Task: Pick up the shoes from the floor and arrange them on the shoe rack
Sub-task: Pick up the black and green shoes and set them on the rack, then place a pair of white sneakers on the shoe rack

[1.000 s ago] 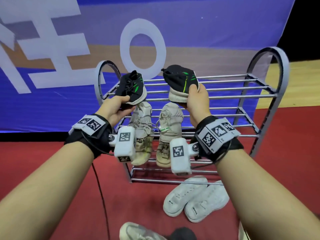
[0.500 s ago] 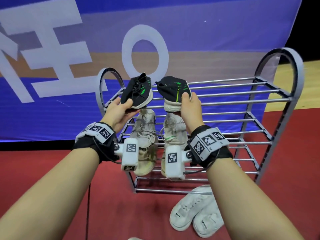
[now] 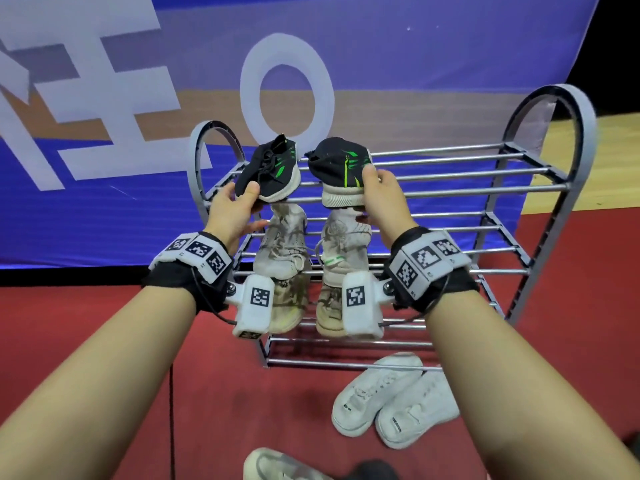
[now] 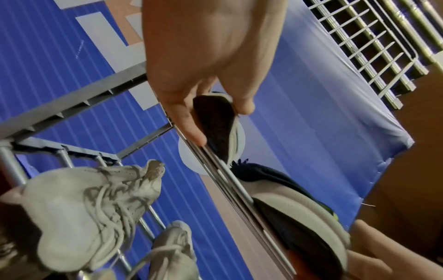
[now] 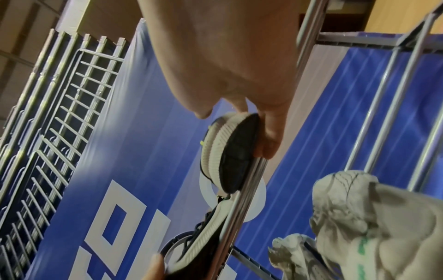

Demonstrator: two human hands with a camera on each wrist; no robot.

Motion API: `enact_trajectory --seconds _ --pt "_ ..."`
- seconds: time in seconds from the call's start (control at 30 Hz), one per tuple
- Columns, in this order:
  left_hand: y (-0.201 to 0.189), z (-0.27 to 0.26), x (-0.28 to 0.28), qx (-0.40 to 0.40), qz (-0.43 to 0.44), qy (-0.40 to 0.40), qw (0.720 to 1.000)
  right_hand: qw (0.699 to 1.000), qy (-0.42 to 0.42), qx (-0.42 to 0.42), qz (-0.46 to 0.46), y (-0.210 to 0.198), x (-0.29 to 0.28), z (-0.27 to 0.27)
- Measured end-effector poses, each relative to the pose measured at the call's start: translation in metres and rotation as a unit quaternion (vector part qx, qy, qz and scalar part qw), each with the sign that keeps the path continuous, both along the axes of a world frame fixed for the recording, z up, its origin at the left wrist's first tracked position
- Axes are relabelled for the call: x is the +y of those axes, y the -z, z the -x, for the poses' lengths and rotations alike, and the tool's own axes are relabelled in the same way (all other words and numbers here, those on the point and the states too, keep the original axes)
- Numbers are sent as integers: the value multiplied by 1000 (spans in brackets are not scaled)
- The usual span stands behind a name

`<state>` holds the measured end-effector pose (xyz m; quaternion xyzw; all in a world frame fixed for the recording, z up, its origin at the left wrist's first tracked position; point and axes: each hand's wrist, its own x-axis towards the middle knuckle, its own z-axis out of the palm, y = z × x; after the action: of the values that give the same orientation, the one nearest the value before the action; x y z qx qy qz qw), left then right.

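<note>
Two black shoes sit at the left end of the shoe rack's [image 3: 450, 188] top shelf: my left hand [image 3: 232, 216] pinches the left black shoe [image 3: 270, 171], my right hand [image 3: 384, 199] grips the right black shoe [image 3: 337, 168]. Beige sneakers [image 3: 287, 258] fill the shelf below; white sneakers [image 3: 391, 398] lie on the red floor [image 3: 554, 341].

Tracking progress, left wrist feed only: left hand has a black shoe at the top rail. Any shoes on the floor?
Observer: Yes, a white pair lies on the red floor in front of the rack.
Operator: Anything else down there?
Observer: One more light shoe at the head view's bottom edge, partly cut off.
Operator: Right hand's grip?
Observer: Right hand grips the near end of the other black shoe, thumb on its upper.
</note>
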<state>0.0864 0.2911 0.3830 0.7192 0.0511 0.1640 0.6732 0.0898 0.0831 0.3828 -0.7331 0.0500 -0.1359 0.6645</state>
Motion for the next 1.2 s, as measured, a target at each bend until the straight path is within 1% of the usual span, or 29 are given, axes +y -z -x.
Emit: enact_trajectory --seconds 0.07,0.2,0.3,0.37,0.43,0.5,0.6,0.67,0.77,0.87,0.9,0.97,1.03,1.07,1.1,1.13,1.2 --pt "2 3 -2 -16 -9 -60 998 999 9 13 33 -4 -13 2" --pt "12 18 -11 -31 -17 -83 996 991 33 12 127 -4 -42 21" --pt "26 31 -24 -41 -31 -109 993 971 48 -36 231 1 -68 36" --pt "38 40 -37 -27 -31 -98 994 952 50 -58 296 4 -83 50" --pt "55 51 -56 -10 -36 -57 998 934 42 -72 348 12 -98 65" --pt "74 62 -76 6 -66 -6 998 911 31 -90 401 23 -109 80" --pt "110 77 -101 34 -98 64 993 869 15 -93 486 45 -121 100" --pt "135 87 -110 64 -120 92 986 840 -7 -91 535 57 -124 111" --pt "169 98 -113 114 -168 140 969 777 -64 -90 620 72 -122 124" --pt "192 96 -105 150 -207 168 952 709 -166 -73 681 91 -110 128" --pt "199 93 -101 161 -218 178 946 692 -212 -54 688 100 -104 128" --pt "213 88 -91 185 -242 202 931 654 -308 15 691 120 -93 125" --pt "231 83 -82 210 -266 222 914 600 -387 82 695 149 -84 116" --pt "243 80 -77 224 -283 223 906 577 -414 105 696 165 -81 110" --pt "255 77 -71 239 -299 221 897 561 -431 122 696 182 -78 104" --pt "268 74 -66 254 -316 217 888 551 -441 133 695 198 -75 96" --pt "294 70 -58 295 -360 213 859 543 -448 142 696 229 -71 79"
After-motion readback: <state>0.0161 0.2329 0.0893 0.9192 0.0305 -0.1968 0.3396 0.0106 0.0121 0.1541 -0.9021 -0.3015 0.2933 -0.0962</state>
